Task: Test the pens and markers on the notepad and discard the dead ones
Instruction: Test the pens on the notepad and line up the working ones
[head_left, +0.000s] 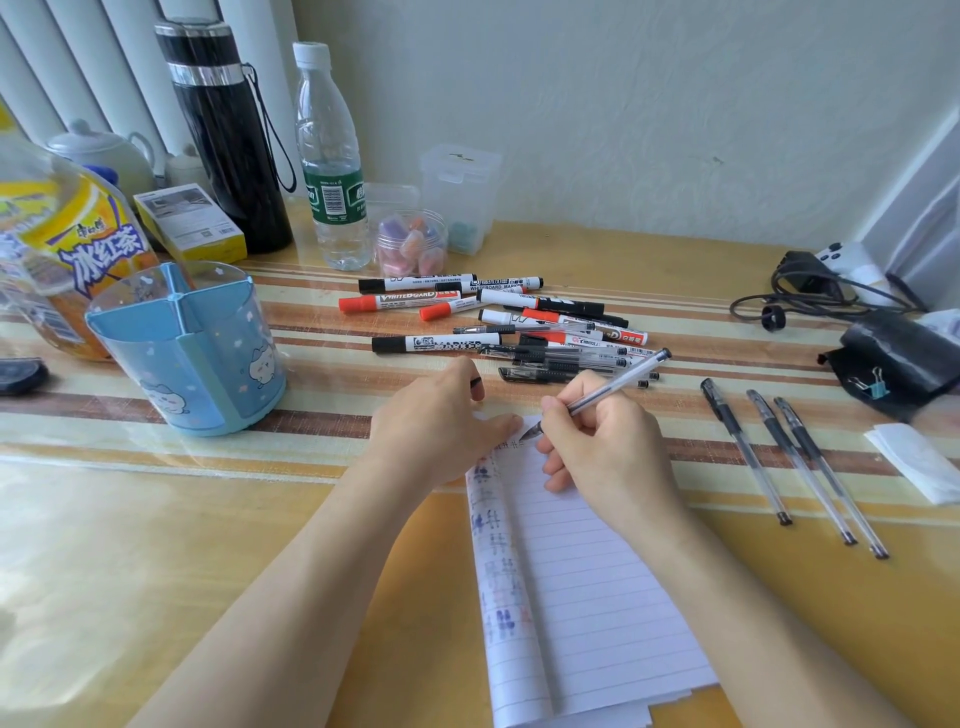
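Read off: "冰红茶" on the big drink bottle (98, 249); "WHITEBOARD" on my red-capped marker (410, 299); "WHITEBOARD MARKER" on a black-capped marker (493, 285).

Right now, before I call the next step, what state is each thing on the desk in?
gel pen, uncapped, gripped by the right hand, tip on the page
left hand, pressing the notepad's top corner, apparently pinching a black cap
notepad, open, test marks down its left margin
three pens, capped, lying side by side at right
pile of pens and markers, loose behind the notepad
pen holder, upright, looks empty
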